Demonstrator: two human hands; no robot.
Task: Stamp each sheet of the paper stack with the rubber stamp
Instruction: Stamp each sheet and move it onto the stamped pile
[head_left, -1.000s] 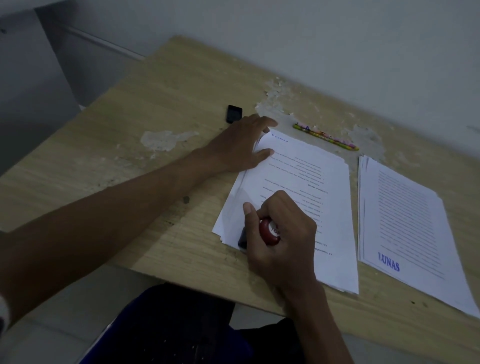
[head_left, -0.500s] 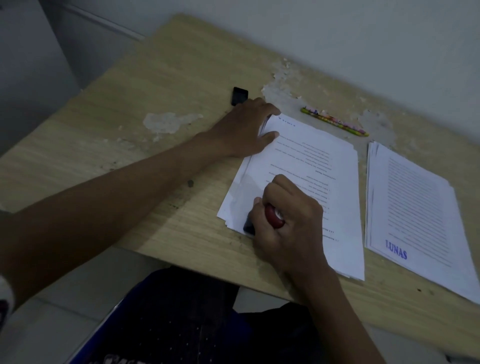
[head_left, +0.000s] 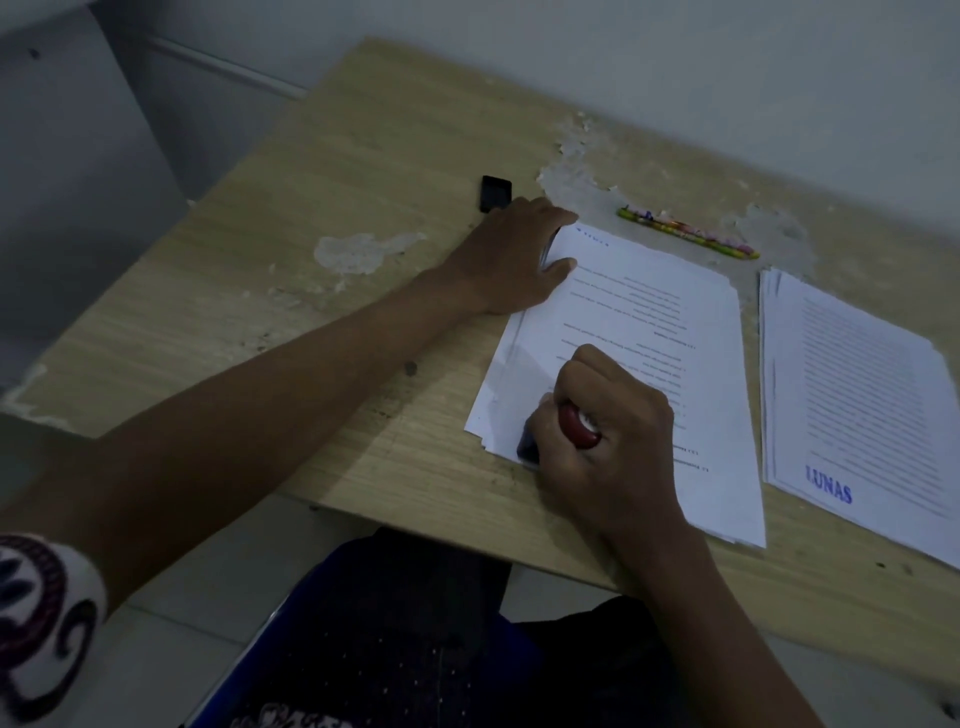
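Observation:
A stack of white printed sheets (head_left: 649, 322) lies in the middle of the wooden desk (head_left: 322, 218). My right hand (head_left: 608, 431) is closed around a rubber stamp with a red handle (head_left: 579, 427) and presses its dark base onto the stack's near left corner. My left hand (head_left: 514, 260) rests flat on the stack's far left corner, fingers spread over the paper edge. A second pile of sheets (head_left: 857, 395) lies to the right, its top page bearing a blue "LUNAS" stamp mark (head_left: 829, 487).
A small black object (head_left: 495, 193) sits on the desk just beyond my left hand. A colourful pencil (head_left: 685, 233) lies behind the stack near the wall. The desk surface has peeled patches. My lap in dark clothing is below the desk's near edge.
Both hands stay in the same places on the stack; the stamp remains pressed at the near left corner. Only the camera view has shifted slightly.

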